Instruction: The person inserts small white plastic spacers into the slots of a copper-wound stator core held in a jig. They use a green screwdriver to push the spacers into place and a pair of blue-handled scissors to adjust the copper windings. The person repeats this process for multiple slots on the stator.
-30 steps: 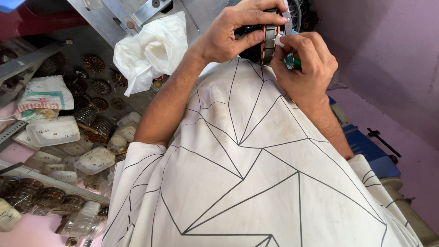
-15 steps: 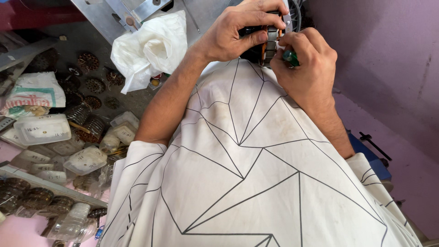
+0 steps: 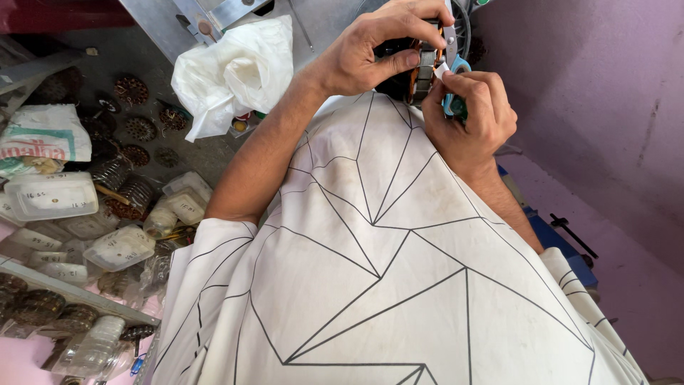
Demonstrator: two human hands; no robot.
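My left hand (image 3: 370, 50) grips a round metal motor stator (image 3: 422, 70) with copper windings, held up in front of my white shirt with black lines. My right hand (image 3: 470, 114) holds small scissors with light blue handles (image 3: 453, 68) against the stator's side, with a small white slip pinched at its fingertips. Both hands meet at the top of the view, and most of the stator is hidden behind the fingers.
A crumpled white plastic bag (image 3: 231, 71) lies on the grey bench at upper left. Several wound stators (image 3: 132, 196) and clear plastic containers (image 3: 50, 196) crowd the left side. A purple wall (image 3: 605, 107) fills the right; a blue object (image 3: 559, 246) sits below it.
The hands have stayed together on the stator, shifting slightly up in the view. The right fingers have moved closer to the stator's edge with the scissors.
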